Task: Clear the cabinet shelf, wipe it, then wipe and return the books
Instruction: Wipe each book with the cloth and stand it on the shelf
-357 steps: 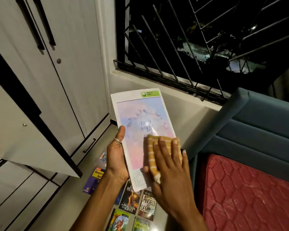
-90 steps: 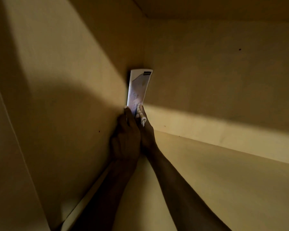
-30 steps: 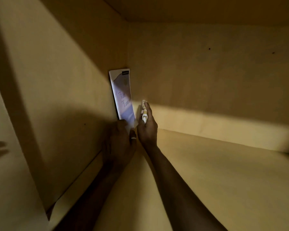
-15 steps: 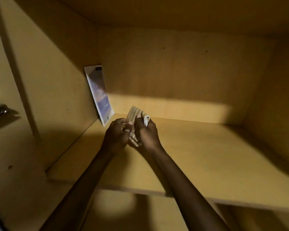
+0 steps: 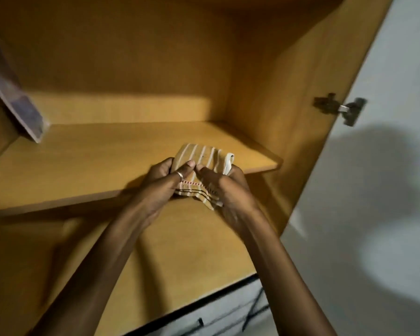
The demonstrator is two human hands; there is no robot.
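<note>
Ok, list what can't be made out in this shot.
- Book, head view: the top is cut off by the left edge; the cover is blurred and in shadow, so its title is unreadable.
- Cloth, head view: the middle is covered by the left hand and right hand.

The book (image 5: 12, 93) leaning at the shelf's (image 5: 107, 161) far left is cut by the frame edge — its cover blurred, unreadable. The cloth (image 5: 201, 158) above the shelf's front edge is partly hidden by fingers.

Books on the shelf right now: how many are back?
1. The book leans against the cabinet's left wall at the far left of the shelf. The frame cuts it off there, so others further left may be hidden.
</note>
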